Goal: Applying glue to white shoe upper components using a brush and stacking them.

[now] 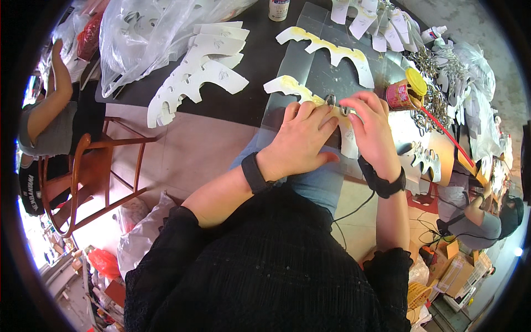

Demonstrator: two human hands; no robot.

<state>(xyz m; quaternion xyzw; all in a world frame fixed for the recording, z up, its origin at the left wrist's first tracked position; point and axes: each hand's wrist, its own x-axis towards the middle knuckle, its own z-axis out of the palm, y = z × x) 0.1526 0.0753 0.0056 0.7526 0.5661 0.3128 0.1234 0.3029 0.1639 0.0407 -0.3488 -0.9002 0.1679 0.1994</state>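
My left hand lies flat on a white cardboard cut-out smeared with yellow glue, pressing it onto a clear plastic sheet. My right hand pinches a small metal ring against the same cut-out; a second ring sits just left of it. Another glued cut-out lies farther back on the sheet. Both wrists wear black bands.
A pink glue pot with a yellow lid and a red stick stand right of my hands. A stack of white cut-outs, plastic bags, a pile of metal rings, a wooden chair and other people surround the dark table.
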